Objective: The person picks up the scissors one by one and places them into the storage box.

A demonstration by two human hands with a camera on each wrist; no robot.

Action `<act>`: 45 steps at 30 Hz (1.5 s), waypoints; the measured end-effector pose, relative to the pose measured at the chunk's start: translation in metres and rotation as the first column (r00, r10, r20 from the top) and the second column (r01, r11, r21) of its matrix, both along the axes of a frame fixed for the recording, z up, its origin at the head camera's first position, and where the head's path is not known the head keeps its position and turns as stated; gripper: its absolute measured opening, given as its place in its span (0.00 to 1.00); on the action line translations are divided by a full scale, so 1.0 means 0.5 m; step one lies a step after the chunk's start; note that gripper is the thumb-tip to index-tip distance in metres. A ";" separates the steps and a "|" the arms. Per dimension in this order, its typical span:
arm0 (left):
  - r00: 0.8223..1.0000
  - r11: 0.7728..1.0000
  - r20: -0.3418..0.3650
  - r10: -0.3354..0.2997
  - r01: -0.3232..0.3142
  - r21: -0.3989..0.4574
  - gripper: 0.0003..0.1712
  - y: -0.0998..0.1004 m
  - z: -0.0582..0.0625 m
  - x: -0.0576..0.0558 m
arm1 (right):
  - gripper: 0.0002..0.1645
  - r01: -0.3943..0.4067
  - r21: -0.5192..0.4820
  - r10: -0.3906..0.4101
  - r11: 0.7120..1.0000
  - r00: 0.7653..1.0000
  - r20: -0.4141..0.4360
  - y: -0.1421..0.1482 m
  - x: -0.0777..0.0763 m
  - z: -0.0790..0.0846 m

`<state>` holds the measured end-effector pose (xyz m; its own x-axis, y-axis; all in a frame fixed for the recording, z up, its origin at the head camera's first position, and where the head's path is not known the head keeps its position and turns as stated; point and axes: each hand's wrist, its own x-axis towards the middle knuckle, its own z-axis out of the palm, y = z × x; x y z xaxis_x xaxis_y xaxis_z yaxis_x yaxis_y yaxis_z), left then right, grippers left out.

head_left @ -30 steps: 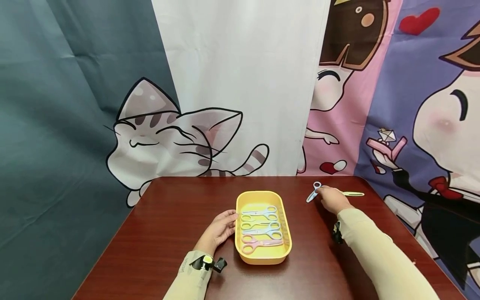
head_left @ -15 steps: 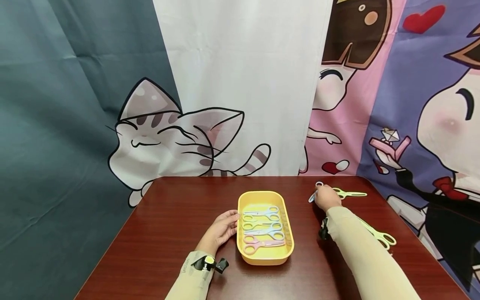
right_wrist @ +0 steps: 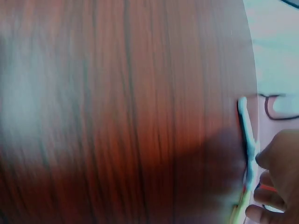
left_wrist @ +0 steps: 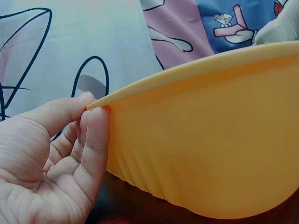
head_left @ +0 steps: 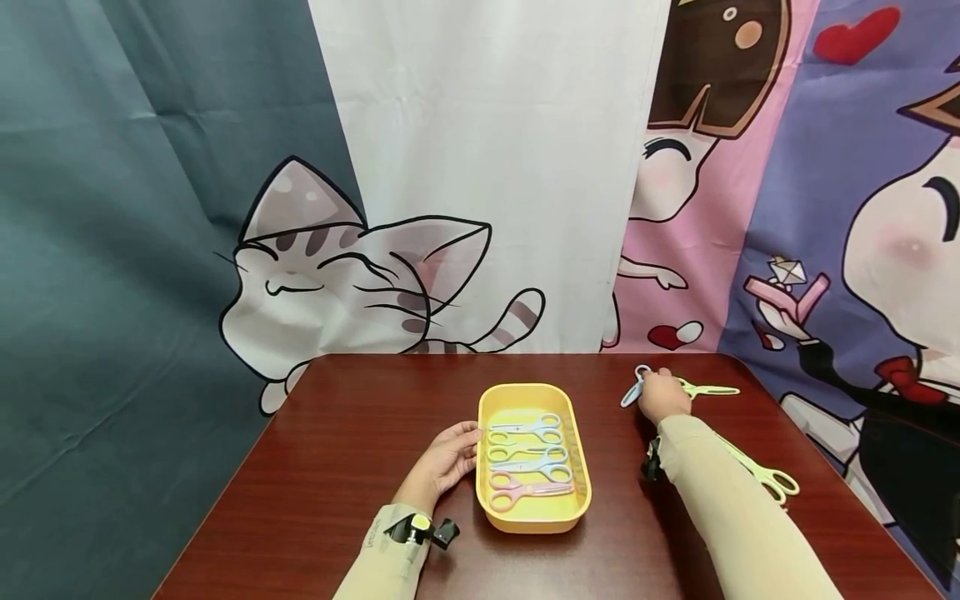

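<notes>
My left hand (head_left: 442, 457) pinches the left rim of a yellow plastic tray (head_left: 534, 521), with the thumb over the edge and fingers against the outside, as the left wrist view (left_wrist: 60, 154) shows closely. Several scissors lie inside it, among them blue scissors (head_left: 536, 427) and pink scissors (head_left: 531, 490). At the far right, my right hand (head_left: 663, 397) is at blue scissors (head_left: 632, 393) on the table, covering one of their handle loops. In the right wrist view the thumb and bent fingertips are beside these scissors (right_wrist: 250, 149); blur hides whether they grip them.
Green scissors (head_left: 712, 390) lie just right of my right hand. Another green pair (head_left: 768, 481) lies nearer, partly behind the right forearm. The dark red wooden table (head_left: 360, 408) ends at the back against a printed curtain (head_left: 487, 150).
My right hand has moved left toward the blue scissors, then slightly back right, showing more of them. The second green pair has come into sight beside the forearm. The left hand stays on the rim.
</notes>
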<state>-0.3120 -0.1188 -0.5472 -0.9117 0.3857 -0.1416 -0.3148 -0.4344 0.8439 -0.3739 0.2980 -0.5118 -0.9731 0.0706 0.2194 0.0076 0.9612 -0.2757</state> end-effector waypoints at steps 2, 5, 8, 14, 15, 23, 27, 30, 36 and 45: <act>1.000 1.000 0.000 0.002 -0.002 0.002 0.05 0.002 0.000 0.000 | 0.17 0.020 -0.004 -0.020 1.000 1.000 0.002 0.020 0.002 -0.005; 1.000 1.000 0.004 0.005 -0.005 0.001 0.05 0.003 -0.002 0.001 | 0.17 0.032 -0.001 -0.032 0.999 0.999 0.035 0.058 0.004 -0.011; 1.000 1.000 0.002 0.011 -0.011 0.001 0.05 0.003 -0.003 0.000 | 0.17 0.042 0.001 -0.042 0.999 0.996 0.085 0.097 0.010 -0.010; 1.000 1.000 -0.016 0.017 -0.017 0.001 0.05 0.002 -0.004 0.000 | 0.20 0.016 -0.003 -0.015 1.000 0.991 0.133 0.169 0.021 0.003; 1.000 1.000 -0.017 0.013 -0.013 0.003 0.05 0.003 -0.005 0.000 | 0.22 -0.003 0.002 0.002 1.000 0.991 0.133 0.180 0.021 0.005; 1.000 1.000 -0.003 0.005 -0.005 -0.009 0.05 0.001 -0.003 0.003 | 0.23 -0.183 0.149 0.164 0.972 0.978 0.130 0.219 0.015 0.005; 1.000 1.000 -0.011 0.002 -0.002 -0.012 0.05 -0.001 -0.001 0.000 | 0.13 -0.196 0.169 0.174 0.966 0.975 0.135 0.214 0.012 0.002; 1.000 1.000 -0.016 0.003 -0.003 -0.004 0.05 0.000 -0.003 -0.002 | 0.08 -0.215 0.192 0.202 0.957 0.976 0.087 0.216 0.008 -0.006; 1.000 1.000 -0.018 -0.005 0.005 -0.005 0.04 0.006 -0.003 -0.001 | 0.08 -0.246 0.261 0.243 0.934 0.969 0.045 0.230 0.014 -0.020; 1.000 1.000 -0.009 0.009 -0.009 -0.008 0.05 0.001 0.002 0.000 | 0.06 -0.244 0.267 0.242 0.932 0.969 0.042 0.216 0.024 -0.007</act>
<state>-0.3121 -0.1185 -0.5462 -0.9163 0.3765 -0.1364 -0.3034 -0.4302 0.8502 -0.3619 0.4061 -0.5151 -0.9550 -0.2285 0.1891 -0.2343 0.9721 -0.0084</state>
